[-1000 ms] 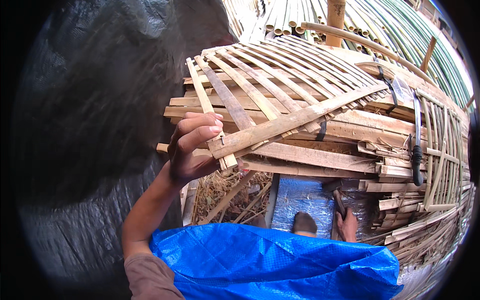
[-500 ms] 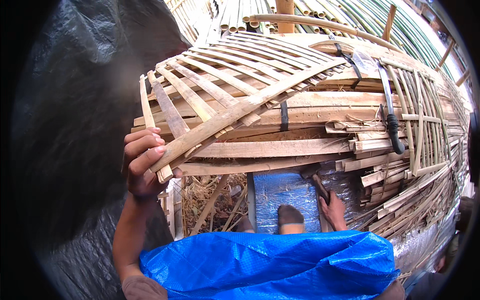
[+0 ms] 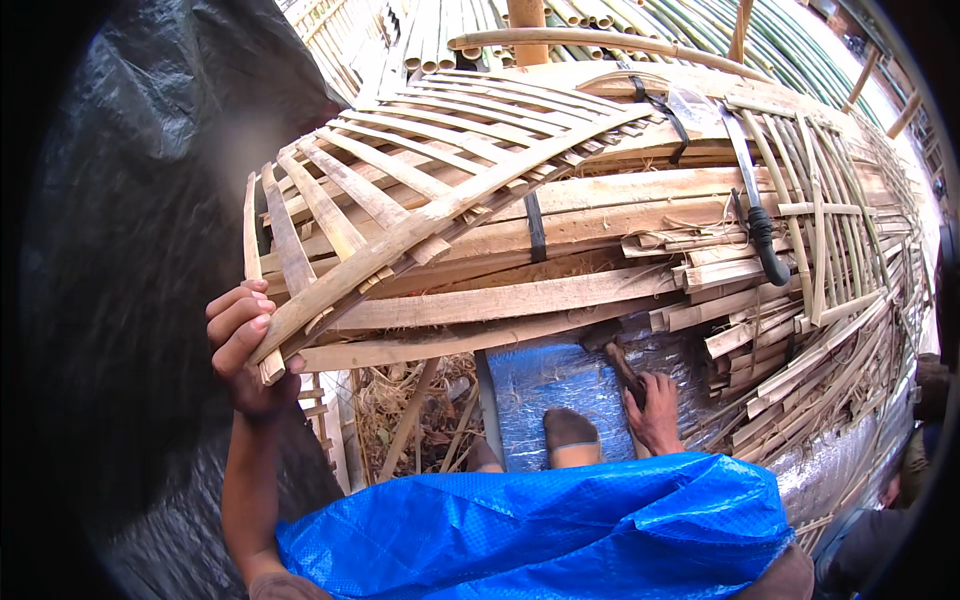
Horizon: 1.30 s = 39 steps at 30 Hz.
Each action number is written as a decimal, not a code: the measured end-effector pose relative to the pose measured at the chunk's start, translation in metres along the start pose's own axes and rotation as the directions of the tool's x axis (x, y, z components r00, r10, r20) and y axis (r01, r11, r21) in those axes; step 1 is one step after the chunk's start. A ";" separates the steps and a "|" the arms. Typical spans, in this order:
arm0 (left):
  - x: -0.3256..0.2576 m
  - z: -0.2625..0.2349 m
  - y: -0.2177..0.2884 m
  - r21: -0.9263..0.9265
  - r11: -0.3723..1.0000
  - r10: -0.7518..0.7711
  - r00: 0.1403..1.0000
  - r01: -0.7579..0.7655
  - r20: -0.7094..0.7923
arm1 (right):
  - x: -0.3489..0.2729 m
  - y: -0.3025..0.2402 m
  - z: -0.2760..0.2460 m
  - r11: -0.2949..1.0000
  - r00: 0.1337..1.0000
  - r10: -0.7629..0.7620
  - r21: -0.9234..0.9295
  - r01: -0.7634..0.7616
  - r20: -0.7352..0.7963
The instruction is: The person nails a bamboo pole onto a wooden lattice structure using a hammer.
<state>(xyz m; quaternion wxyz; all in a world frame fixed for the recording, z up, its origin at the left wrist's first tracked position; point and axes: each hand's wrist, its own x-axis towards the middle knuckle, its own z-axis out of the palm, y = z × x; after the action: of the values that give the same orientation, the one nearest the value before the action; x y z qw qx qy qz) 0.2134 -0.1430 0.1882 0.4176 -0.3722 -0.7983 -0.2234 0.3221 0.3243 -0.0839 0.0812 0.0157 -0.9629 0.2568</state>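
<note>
Hammer (image 3: pixel 624 366), its head (dark, shadowed) hardly distinct.

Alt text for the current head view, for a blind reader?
A person's left hand grips the near corner of a slatted wooden panel over stacked planks, while the right hand holds a hammer. A blue tarp fills the foreground.

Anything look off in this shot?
Two things. Slat ends jut unevenly past the rail of the slatted panel. A long black-handled blade lies, apparently unsheathed, among the timber and bamboo: an odd spot for a blade.
</note>
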 end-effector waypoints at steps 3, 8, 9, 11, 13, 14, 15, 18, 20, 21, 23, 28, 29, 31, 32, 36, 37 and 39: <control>0.001 0.000 -0.001 -0.002 1.000 -0.014 1.000 0.014 -0.014 | 0.018 -0.014 -0.007 0.991 0.987 -0.116 0.053 0.123 -0.113; -0.003 -0.004 -0.003 0.003 1.000 -0.014 1.000 0.014 -0.003 | 0.056 -0.035 -0.012 0.965 0.962 -0.231 0.089 0.245 -0.148; -0.004 -0.005 -0.003 0.008 1.000 -0.012 1.000 0.012 0.005 | 0.068 -0.041 -0.017 0.956 0.949 -0.266 0.082 0.283 -0.168; -0.005 -0.004 -0.004 0.000 1.000 -0.005 1.000 0.005 0.005 | 0.097 -0.049 -0.030 0.938 0.922 -0.324 0.058 0.343 -0.213; -0.008 -0.004 -0.004 0.009 1.000 -0.004 1.000 0.004 0.015 | 0.136 -0.058 -0.042 0.895 0.846 -0.432 -0.028 0.446 -0.314; -0.008 -0.003 -0.004 0.010 1.000 -0.007 1.000 0.007 0.012 | 0.160 -0.061 -0.051 0.863 0.795 -0.497 -0.097 0.496 -0.349; -0.007 0.000 -0.005 0.001 1.000 -0.008 1.000 0.008 0.003 | 0.181 -0.066 -0.064 0.863 0.791 -0.503 -0.154 0.482 -0.347; -0.008 -0.006 -0.005 0.017 1.000 -0.009 1.000 0.009 0.005 | 0.245 -0.099 -0.096 0.787 0.681 -0.616 -0.275 0.552 -0.397; -0.010 -0.008 -0.006 0.022 1.000 -0.014 1.000 0.014 0.008 | 0.277 -0.118 -0.109 0.741 0.637 -0.672 -0.331 0.585 -0.377; -0.010 -0.006 -0.006 0.016 1.000 -0.013 1.000 0.013 0.006 | 0.288 -0.125 -0.116 0.708 0.604 -0.706 -0.350 0.613 -0.371; -0.009 -0.004 -0.005 0.015 1.000 -0.013 1.000 0.013 0.007 | 0.304 -0.134 -0.120 0.660 0.558 -0.751 -0.365 0.657 -0.354; -0.007 -0.002 -0.006 0.019 1.000 -0.008 1.000 0.008 -0.010 | 0.321 -0.134 -0.108 0.624 0.487 -0.770 -0.332 0.707 -0.412; -0.007 -0.002 -0.006 0.024 1.000 -0.015 1.000 0.015 -0.014 | 0.321 -0.136 -0.109 0.621 0.466 -0.765 -0.318 0.716 -0.444; -0.007 -0.004 -0.006 0.031 0.999 -0.028 0.999 0.028 -0.025 | 0.325 -0.137 -0.107 0.615 0.448 -0.757 -0.289 0.733 -0.476; -0.007 -0.004 -0.007 0.031 0.999 -0.034 0.999 0.035 -0.029 | 0.326 -0.137 -0.106 0.612 0.439 -0.753 -0.277 0.741 -0.491; -0.005 -0.004 -0.009 0.023 0.999 -0.045 0.998 0.046 -0.051 | 0.326 -0.144 -0.109 0.616 0.448 -0.733 -0.223 0.755 -0.512; -0.003 -0.004 -0.009 0.019 0.999 -0.044 0.997 0.046 -0.058 | 0.326 -0.144 -0.111 0.621 0.457 -0.736 -0.231 0.749 -0.500; -0.002 -0.003 -0.010 0.023 0.999 -0.047 0.997 0.048 -0.060 | 0.326 -0.145 -0.112 0.632 0.477 -0.740 -0.244 0.736 -0.475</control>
<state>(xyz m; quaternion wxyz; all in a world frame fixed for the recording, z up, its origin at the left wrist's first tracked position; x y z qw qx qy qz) 0.2075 -0.1520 0.1875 0.4402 -0.3412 -0.7967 -0.2345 0.0278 0.2581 0.1363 0.4477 0.3550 -0.7991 0.1869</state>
